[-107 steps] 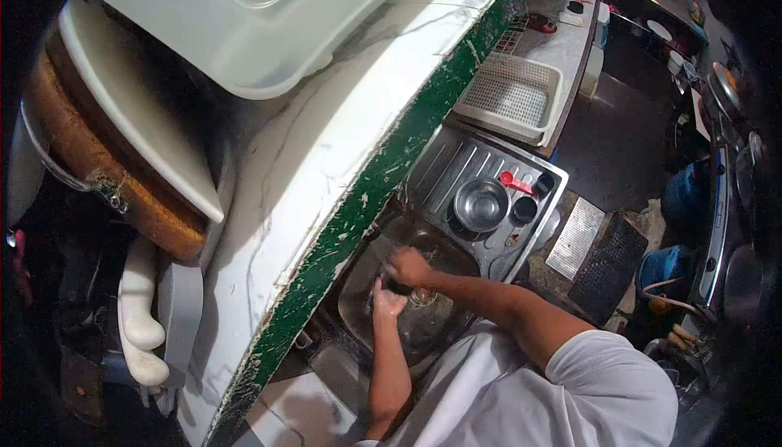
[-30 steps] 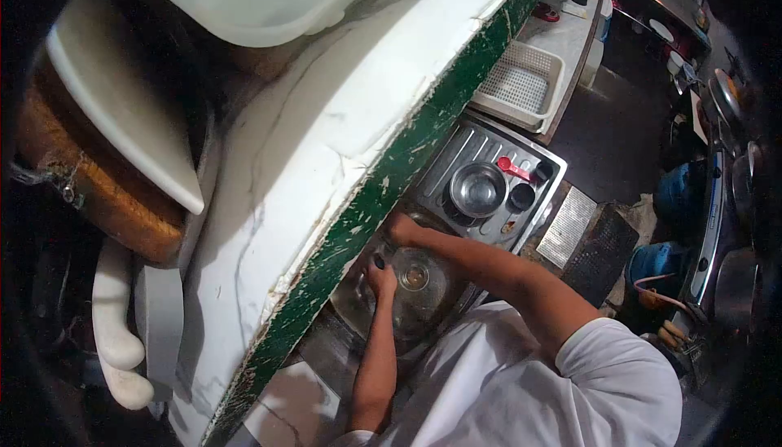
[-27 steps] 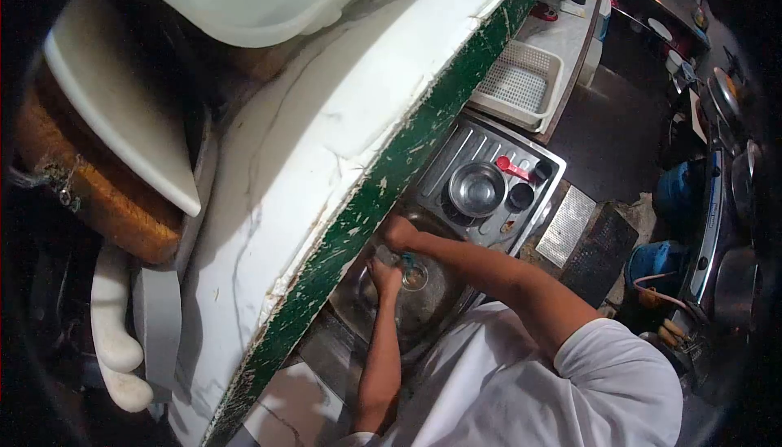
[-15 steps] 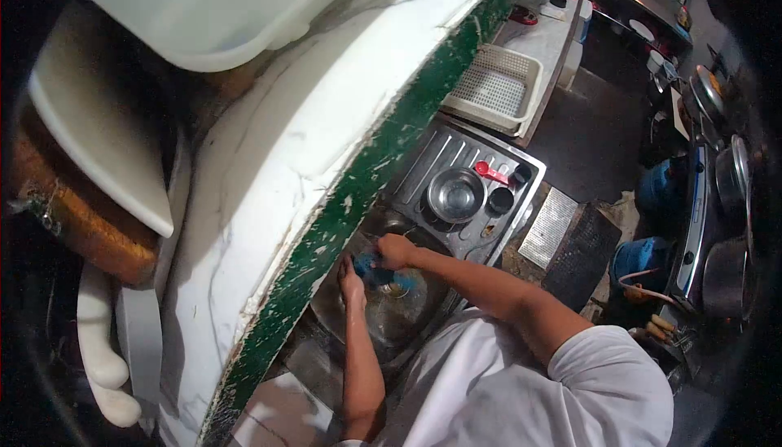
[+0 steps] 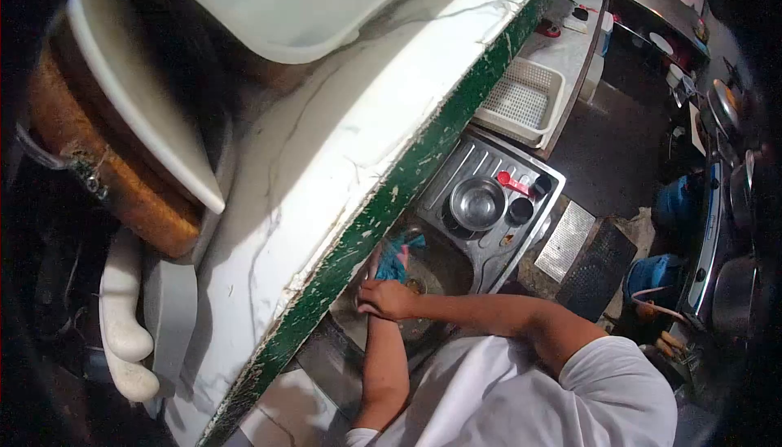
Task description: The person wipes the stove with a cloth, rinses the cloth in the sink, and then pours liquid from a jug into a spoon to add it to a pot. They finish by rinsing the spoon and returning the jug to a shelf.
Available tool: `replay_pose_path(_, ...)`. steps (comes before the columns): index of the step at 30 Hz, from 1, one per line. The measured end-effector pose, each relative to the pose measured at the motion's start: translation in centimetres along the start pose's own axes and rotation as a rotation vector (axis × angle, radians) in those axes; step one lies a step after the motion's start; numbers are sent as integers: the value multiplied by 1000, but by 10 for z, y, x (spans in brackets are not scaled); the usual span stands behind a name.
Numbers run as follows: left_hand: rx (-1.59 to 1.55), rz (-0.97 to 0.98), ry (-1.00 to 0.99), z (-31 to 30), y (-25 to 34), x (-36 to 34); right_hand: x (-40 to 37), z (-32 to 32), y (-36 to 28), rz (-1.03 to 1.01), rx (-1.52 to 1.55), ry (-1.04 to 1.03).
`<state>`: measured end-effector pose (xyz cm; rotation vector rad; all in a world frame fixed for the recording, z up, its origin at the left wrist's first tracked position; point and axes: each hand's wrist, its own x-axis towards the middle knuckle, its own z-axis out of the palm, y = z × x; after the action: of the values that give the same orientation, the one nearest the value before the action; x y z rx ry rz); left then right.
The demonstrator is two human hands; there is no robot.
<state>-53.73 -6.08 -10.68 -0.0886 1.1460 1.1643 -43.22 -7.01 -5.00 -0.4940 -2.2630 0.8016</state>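
Observation:
Over the sink basin (image 5: 440,261), my left hand (image 5: 374,267) has a wet-looking blue cloth (image 5: 393,264) with a pink patch in its grip; its fingers are partly hidden. Wrapped round my left wrist is my right hand (image 5: 387,299), its fingers closed. On the ribbed drainboard (image 5: 444,171) beside the basin sits a round metal bowl (image 5: 477,203). A red scoop (image 5: 513,184) and a small dark cup (image 5: 520,211) lie just right of the bowl.
A green-edged marble counter (image 5: 326,162) rises along the left of the sink. Beyond the drainboard is a white plastic basket (image 5: 525,101). Blue gas cylinders (image 5: 652,274) and a stove (image 5: 707,227) stand at the right.
My right hand has moved from the blue cloth down onto my left wrist. The cloth now sticks up beyond my left hand. The view has shifted, so the surroundings appear further right.

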Motion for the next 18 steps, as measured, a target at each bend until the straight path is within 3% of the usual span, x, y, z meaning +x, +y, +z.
replay_pose_path(2,90,28,83,9,3,2,1,-22,3,-39,-13,48)
replay_pose_path(4,169,71,152,20,0,9,13,-32,56,334,-190,-115)
replay_pose_path(5,173,105,150,19,-5,19,18,-25,80,324,-190,-108)
replay_pose_path(6,1,120,-167,-7,-17,54,21,-16,106,473,-182,81)
replay_pose_path(7,4,125,-166,-31,-17,79,24,-9,117,624,-170,271)
replay_pose_path(9,-245,25,-845,-60,-15,111,25,5,87,673,-196,168)
replay_pose_path(10,-248,25,-847,-59,-17,109,18,6,51,435,-165,192)
replay_pose_path(11,-215,41,-723,-55,-19,96,10,8,28,199,-131,213)
replay_pose_path(13,-141,82,-489,-27,-14,59,13,21,72,188,-168,213)
replay_pose_path(15,-58,104,-245,-9,-13,23,17,1,115,598,-174,33)
replay_pose_path(16,-22,115,-123,-6,-15,16,20,-17,115,649,-117,316)
replay_pose_path(17,-18,112,-124,-15,-12,19,20,-12,116,653,-116,320)
replay_pose_path(18,-102,170,-144,-32,-11,21,19,4,119,566,-186,152)
